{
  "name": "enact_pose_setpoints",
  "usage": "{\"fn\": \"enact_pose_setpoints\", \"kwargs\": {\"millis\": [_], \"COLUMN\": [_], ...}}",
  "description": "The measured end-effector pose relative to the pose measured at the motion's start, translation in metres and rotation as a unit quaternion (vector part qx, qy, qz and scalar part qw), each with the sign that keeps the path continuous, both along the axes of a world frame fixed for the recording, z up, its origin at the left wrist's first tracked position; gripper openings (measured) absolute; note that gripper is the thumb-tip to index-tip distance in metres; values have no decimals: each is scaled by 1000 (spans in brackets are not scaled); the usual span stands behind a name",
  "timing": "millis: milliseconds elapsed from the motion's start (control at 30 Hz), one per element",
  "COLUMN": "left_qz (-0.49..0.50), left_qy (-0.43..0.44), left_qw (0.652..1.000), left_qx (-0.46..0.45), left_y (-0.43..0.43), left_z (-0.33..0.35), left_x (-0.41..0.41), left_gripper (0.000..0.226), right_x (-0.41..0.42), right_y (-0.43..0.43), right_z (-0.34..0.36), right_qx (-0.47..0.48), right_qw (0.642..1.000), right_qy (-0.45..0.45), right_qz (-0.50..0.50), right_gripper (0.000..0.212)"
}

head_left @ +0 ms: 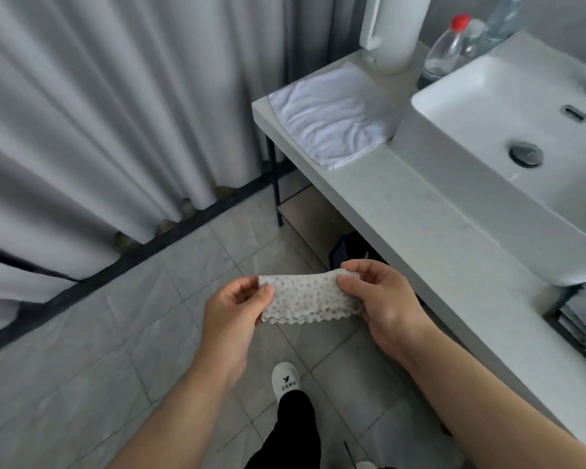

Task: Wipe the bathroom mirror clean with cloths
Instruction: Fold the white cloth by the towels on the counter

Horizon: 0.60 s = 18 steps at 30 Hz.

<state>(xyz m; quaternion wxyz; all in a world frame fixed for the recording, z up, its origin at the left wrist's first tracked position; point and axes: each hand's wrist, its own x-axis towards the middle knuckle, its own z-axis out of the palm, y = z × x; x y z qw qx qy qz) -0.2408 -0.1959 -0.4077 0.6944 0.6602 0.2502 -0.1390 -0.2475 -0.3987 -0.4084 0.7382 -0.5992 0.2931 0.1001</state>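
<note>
A small white cloth (307,297) with a dotted, bumpy texture and a wavy lower edge is stretched flat between both hands, above the tiled floor. My left hand (232,311) pinches its left end with thumb and fingers. My right hand (378,299) pinches its right end. A second cloth, a white towel (332,113), lies spread on the left end of the counter (413,211). The mirror is out of view.
A white basin (508,106) sits on the counter at right, with a white dispenser (393,28) and clear bottles (444,52) behind it. Grey curtains (99,113) hang at left. A rack with folded items (582,319) sits under the basin. My slippered foot (286,380) stands on the floor tiles.
</note>
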Motion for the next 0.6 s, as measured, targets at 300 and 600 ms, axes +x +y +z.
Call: {"fn": "enact_pose_setpoints", "kwargs": {"millis": [300,600], "left_qz": [49,75], "left_qy": [-10,-12], "left_qw": [999,997], "left_qx": [-6,-15], "left_y": [63,86], "left_z": [13,10], "left_x": [73,148], "left_gripper": [9,11], "right_x": [93,181], "right_y": [70,94], "right_z": [2,-7], "right_qx": [13,35], "right_qw": [1000,998], "right_qy": [-12,-9], "right_qz": [20,45], "right_gripper": [14,14]}}
